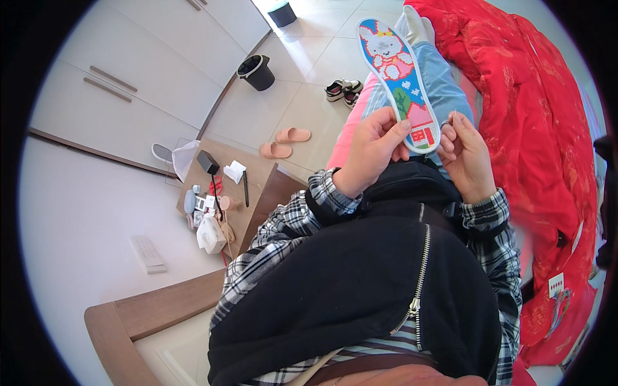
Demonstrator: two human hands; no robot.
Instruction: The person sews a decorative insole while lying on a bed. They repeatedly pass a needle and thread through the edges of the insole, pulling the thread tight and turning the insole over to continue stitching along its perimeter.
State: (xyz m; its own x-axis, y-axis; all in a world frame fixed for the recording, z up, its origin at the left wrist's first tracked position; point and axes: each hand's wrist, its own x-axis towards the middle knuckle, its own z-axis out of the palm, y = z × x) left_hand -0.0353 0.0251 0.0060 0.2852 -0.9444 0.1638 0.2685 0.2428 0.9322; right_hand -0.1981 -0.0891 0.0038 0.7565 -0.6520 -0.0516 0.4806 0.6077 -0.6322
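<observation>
My left hand [374,147] grips the heel end of a cross-stitch insole [404,91], thumb on top and fingers beneath. The insole has a white border and a stitched white rabbit on blue, with a green tree, hearts and a red and pink house below. To its right, my right hand [467,154] pinches a thin needle [455,112] between thumb and forefinger, its tip pointing up. A ring-like band [445,124], perhaps a thimble, circles one finger. Any thread is too fine to make out. Both hands are above my lap and outstretched legs in blue jeans [442,82].
A red quilt [531,120] lies along my right, with a card [555,284] and colored threads [560,309] on it. At left, a bedside table [258,181] bears red scissors [216,185], a pen [245,188] and tissues [211,235]. Slippers [293,134], shoes [344,90] and a black bin [258,75] stand on the floor.
</observation>
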